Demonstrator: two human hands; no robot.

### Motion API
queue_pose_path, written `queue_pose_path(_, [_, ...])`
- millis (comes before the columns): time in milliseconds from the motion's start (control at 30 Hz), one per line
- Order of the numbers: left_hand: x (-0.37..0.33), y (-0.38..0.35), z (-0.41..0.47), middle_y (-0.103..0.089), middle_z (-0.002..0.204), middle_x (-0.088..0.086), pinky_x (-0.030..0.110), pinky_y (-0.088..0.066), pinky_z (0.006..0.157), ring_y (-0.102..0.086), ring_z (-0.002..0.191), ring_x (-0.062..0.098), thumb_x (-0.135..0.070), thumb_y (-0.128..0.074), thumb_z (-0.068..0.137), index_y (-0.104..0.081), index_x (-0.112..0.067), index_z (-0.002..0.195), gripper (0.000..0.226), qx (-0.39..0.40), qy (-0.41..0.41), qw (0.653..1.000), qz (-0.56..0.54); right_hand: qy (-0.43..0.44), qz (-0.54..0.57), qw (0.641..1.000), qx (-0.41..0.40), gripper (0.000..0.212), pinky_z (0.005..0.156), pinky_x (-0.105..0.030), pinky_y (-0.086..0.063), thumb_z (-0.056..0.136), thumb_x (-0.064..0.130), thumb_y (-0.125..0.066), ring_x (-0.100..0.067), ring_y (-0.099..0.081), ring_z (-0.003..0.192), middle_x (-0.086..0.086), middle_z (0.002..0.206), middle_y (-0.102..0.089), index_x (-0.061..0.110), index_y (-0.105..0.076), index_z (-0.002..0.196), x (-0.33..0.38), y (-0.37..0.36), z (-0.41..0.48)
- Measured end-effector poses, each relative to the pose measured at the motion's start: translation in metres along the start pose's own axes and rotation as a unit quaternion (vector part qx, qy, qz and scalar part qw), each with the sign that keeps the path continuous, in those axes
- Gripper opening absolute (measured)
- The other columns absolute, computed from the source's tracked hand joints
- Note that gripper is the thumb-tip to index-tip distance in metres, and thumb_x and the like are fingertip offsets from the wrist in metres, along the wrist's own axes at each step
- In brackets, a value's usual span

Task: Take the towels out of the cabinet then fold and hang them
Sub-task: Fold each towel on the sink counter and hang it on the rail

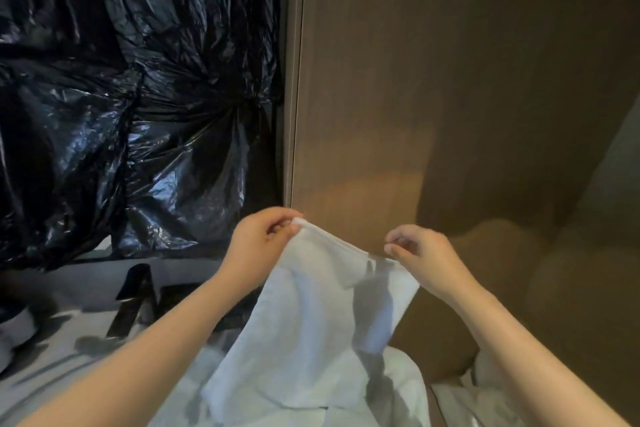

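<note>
Before the wooden cabinet panel (pixel 381 97), I see my left hand (pixel 258 243) and right hand (pixel 427 260) each pinching, thumb against fingertips, the top edge of a white towel (pixel 311 315).

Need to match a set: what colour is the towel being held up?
Plain white, no pattern; the towel shows best in the head view.
</note>
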State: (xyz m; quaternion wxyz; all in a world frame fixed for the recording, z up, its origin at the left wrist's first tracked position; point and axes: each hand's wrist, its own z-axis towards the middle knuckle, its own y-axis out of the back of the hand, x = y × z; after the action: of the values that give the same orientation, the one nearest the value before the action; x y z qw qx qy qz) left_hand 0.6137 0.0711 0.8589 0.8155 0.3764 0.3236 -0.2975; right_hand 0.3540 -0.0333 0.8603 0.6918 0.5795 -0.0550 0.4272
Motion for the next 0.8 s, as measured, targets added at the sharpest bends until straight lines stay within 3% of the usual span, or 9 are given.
queue_pose_path(100, [0.010, -0.018, -0.030, -0.069, 0.083, -0.014, 0.006, -0.047, 0.068, -0.063, 0.078, 0.000, -0.015, -0.069, 0.087, -0.072, -0.027, 0.100, 0.018, 0.028, 0.022, 0.999, -0.023, 0.011, 0.077, 0.996, 0.032, 0.012, 0.069, -0.003, -0.043, 0.092, 0.029, -0.066, 0.009, -0.058, 0.090, 0.023, 0.097, -0.064, 0.036, -0.064, 0.101, 0.005, -0.037, -0.031])
queue_pose_path(200, [0.015, -0.029, -0.059, -0.068, 0.081, -0.010, 0.008, -0.047, 0.067, -0.063, 0.074, 0.000, -0.015, -0.073, 0.084, -0.067, -0.041, 0.094, 0.028, 0.031, 0.042, 0.997, -0.055, 0.007, 0.163, 0.986, 0.023, 0.020, 0.073, -0.010, -0.049, 0.093, 0.024, -0.064, 0.005, -0.061, 0.092, 0.023, 0.106, -0.065, 0.035, -0.066, 0.109, 0.012, -0.059, -0.055])
queue_pose_path(267, [0.015, -0.031, -0.075, -0.068, 0.080, -0.007, 0.010, -0.048, 0.066, -0.063, 0.072, 0.003, -0.015, -0.074, 0.083, -0.066, -0.041, 0.096, 0.029, 0.028, 0.059, 0.995, -0.082, 0.001, 0.219, 0.975, 0.026, 0.026, 0.070, -0.017, -0.053, 0.094, 0.017, -0.063, -0.005, -0.067, 0.086, 0.018, 0.109, -0.067, 0.034, -0.067, 0.112, 0.019, -0.070, -0.069])
queue_pose_path(433, [0.008, -0.030, -0.103, -0.070, 0.082, -0.007, 0.013, -0.051, 0.066, -0.066, 0.076, 0.007, -0.014, -0.073, 0.084, -0.067, -0.032, 0.099, 0.024, 0.031, 0.079, 0.988, -0.132, -0.015, 0.291, 0.956, 0.034, 0.027, 0.059, -0.015, -0.050, 0.093, 0.013, -0.063, -0.013, -0.067, 0.066, 0.018, 0.105, -0.067, 0.028, -0.068, 0.115, 0.028, -0.088, -0.095])
queue_pose_path(533, [0.003, -0.030, -0.113, -0.069, 0.082, -0.007, 0.017, -0.052, 0.070, -0.066, 0.078, 0.009, -0.013, -0.072, 0.085, -0.067, -0.031, 0.100, 0.024, 0.035, 0.083, 0.987, -0.135, -0.017, 0.302, 0.953, 0.035, 0.023, 0.056, -0.014, -0.047, 0.093, 0.011, -0.063, -0.013, -0.066, 0.064, 0.012, 0.097, -0.068, 0.025, -0.070, 0.110, 0.031, -0.090, -0.097])
queue_pose_path(667, [0.002, -0.030, -0.120, -0.070, 0.086, -0.010, 0.020, -0.054, 0.075, -0.067, 0.084, 0.009, -0.015, -0.071, 0.086, -0.065, -0.031, 0.103, 0.025, 0.047, 0.104, 0.983, -0.142, -0.007, 0.294, 0.955, 0.037, 0.017, 0.054, -0.012, -0.043, 0.093, 0.007, -0.062, -0.010, -0.062, 0.060, 0.007, 0.080, -0.066, 0.021, -0.072, 0.088, 0.035, -0.089, -0.098])
queue_pose_path(800, [0.009, -0.031, -0.130, -0.071, 0.087, -0.012, 0.019, -0.053, 0.075, -0.067, 0.082, 0.006, -0.013, -0.074, 0.083, -0.069, -0.026, 0.095, 0.018, 0.073, 0.164, 0.976, -0.124, -0.027, 0.284, 0.958, 0.018, 0.017, 0.055, -0.012, -0.043, 0.093, 0.011, -0.062, -0.009, -0.061, 0.064, 0.006, 0.081, -0.066, 0.023, -0.068, 0.083, 0.034, -0.089, -0.104])
